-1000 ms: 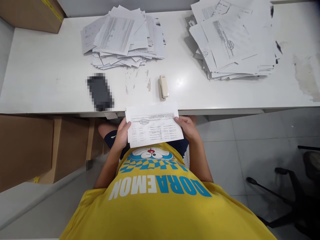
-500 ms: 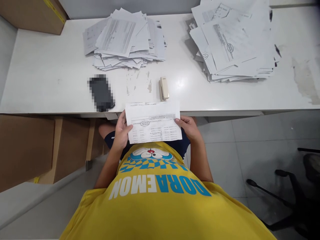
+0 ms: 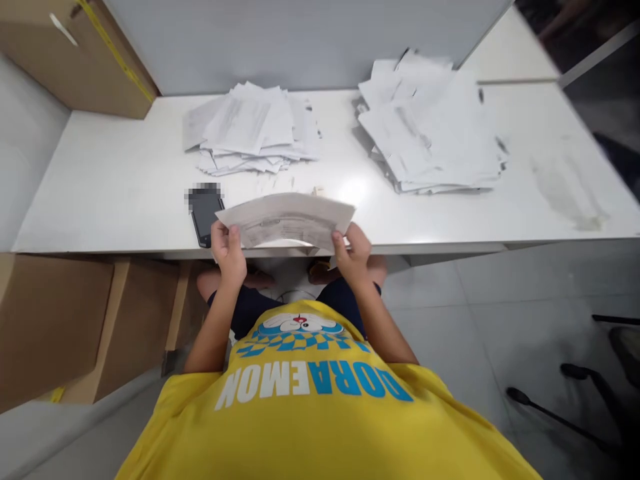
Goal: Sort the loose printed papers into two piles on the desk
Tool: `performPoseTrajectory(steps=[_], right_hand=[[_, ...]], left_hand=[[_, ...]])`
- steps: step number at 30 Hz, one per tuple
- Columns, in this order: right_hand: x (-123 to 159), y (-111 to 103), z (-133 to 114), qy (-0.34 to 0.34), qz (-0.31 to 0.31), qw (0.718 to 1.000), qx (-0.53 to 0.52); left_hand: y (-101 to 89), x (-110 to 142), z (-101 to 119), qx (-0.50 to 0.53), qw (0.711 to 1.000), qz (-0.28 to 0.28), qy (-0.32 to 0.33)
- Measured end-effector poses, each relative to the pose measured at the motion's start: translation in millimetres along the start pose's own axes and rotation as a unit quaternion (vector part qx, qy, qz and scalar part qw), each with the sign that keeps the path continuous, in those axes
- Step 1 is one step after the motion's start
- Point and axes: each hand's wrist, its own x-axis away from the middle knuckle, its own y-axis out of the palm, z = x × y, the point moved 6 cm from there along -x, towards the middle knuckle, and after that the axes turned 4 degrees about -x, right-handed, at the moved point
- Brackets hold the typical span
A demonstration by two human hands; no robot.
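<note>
Head view: the paper (image 3: pixel 290 208), flat and face-up half a second ago, is now bowed, its middle arching up and its print foreshortened. Both hands have risen against the desk's front edge, and the paper now hides most of the stapler (image 3: pixel 319 191), which showed nearly whole before. The camera has tipped up, bringing in more of the partition (image 3: pixel 300 47) and the desk's right end.

The paper is stretched between the hands, above the front edge of the desk (image 3: pixel 120 180). The left hand (image 3: pixel 229 255) pinches its left end, thumb on the near face; the right hand (image 3: pixel 353 253) pinches its right end the same way. The stapler's visible bit is just beyond the paper's far edge. The phone (image 3: pixel 207 217), partly pixelated, lies on the desk just beyond the left hand.

Further back on the white desk sit two untidy piles: the left pile (image 3: pixel 247 130) and the larger right pile (image 3: pixel 430 133), well apart. A carton (image 3: pixel 95 60) stands in the far left corner. Below the desk, at left, are more cartons (image 3: pixel 55 320); at right, a grey tiled floor (image 3: pixel 430 287) and part of a black chair (image 3: pixel 555 417).
</note>
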Motion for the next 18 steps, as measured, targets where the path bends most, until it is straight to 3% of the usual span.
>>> performPoseTrajectory(steps=[6, 10, 14, 18], right_hand=[[9, 35, -2, -0.092, 0.085, 0.992, -0.006], [19, 43, 5, -0.099, 0.117, 0.988, -0.001], [22, 30, 15, -0.077, 0.113, 0.99, -0.039], [30, -3, 27, 0.012, 0.058, 0.994, -0.088]], left_hand=[[5.4, -6, -15, -0.032, 0.998, 0.019, 0.05], [9.3, -5, -29, -0.06, 0.995, 0.036, 0.066], [7.2, 0, -29, -0.079, 0.993, 0.043, 0.075], [-1.4, 21, -15, -0.071, 0.994, 0.012, 0.083]])
